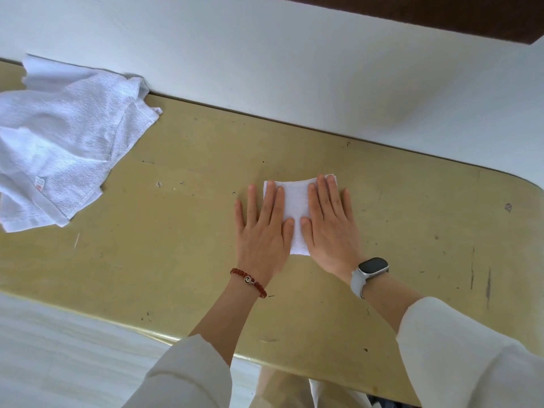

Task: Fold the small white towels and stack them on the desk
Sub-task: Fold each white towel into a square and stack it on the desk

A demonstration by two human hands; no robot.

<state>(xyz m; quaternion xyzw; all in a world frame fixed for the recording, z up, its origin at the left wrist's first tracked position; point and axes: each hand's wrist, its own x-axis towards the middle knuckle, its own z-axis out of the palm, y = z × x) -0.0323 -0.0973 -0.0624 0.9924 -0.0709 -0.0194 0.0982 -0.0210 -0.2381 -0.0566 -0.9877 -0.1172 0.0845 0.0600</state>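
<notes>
A small folded white towel [295, 206] lies flat near the middle of the yellowish desk [182, 231]. My left hand [263, 231] presses flat on its left side, fingers straight and spread. On the towel's right side my right hand [328, 225] presses flat as well, fingers straight. Only a strip of towel shows between the two hands. A loose heap of unfolded white towels [61, 142] lies at the desk's far left, one with a small label.
The desk's far edge meets a white wall [265, 54]. Its near edge runs across the bottom, with pale floor [59, 348] below on the left. The desk's right end is rounded. A dark panel [441, 13] sits at the top right.
</notes>
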